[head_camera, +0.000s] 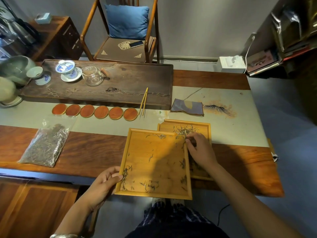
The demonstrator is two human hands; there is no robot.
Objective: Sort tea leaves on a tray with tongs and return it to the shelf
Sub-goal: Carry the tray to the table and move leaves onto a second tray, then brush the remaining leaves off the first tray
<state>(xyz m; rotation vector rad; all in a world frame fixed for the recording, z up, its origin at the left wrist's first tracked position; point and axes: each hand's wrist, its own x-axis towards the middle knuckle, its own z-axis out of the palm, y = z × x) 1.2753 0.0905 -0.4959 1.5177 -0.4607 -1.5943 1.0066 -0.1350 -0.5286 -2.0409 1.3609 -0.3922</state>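
Note:
A light wooden tray [130, 152] lies near the table's front edge, with scattered tea leaves [149, 184] on its floor. My left hand [104, 182] grips its left rim near the front corner. This tray overlaps a second wooden tray [208, 127] behind it to the right, which holds a small pile of tea leaves [184, 130]. My right hand [200, 150] hovers over the seam between the two trays, fingertips pinched among the leaves; whether it holds any I cannot tell. The yellow tongs [143, 102] lie untouched against the dark tea board's front edge.
A clear bag of tea leaves [46, 143] lies at the left. A row of several round red coasters [94, 111] runs before the dark tea board [137, 79], which carries a lidded cup [66, 67] and a glass pitcher [94, 77]. A folded cloth [187, 107] lies beyond the trays.

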